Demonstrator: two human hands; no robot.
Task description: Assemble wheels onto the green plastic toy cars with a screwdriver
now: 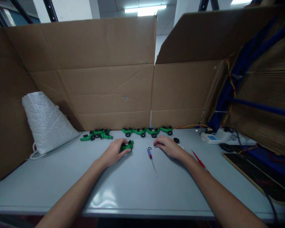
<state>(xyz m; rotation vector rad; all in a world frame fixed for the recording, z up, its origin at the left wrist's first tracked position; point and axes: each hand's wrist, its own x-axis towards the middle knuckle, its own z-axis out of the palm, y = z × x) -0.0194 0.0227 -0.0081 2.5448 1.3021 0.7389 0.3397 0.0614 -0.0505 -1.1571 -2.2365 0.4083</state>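
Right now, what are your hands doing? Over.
Left hand gripping green toy car. Right hand touching small black wheel. Screwdriver between hands.

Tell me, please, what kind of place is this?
Probably a small assembly workstation: green toy cars lined up on a grey table, a screwdriver between the hands, cardboard screens behind.

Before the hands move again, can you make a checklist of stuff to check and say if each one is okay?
1. Left hand has hold of the green car: ok.
2. Right hand is at the small black ring: ok; whether it grips it, cannot tell.
3. Screwdriver lies free between the hands: ok.
4. Loose black wheel is close by the right hand: ok.
5. Row of green cars stands clear at the back: ok.
6. Red tool partly under the right forearm: not ok.
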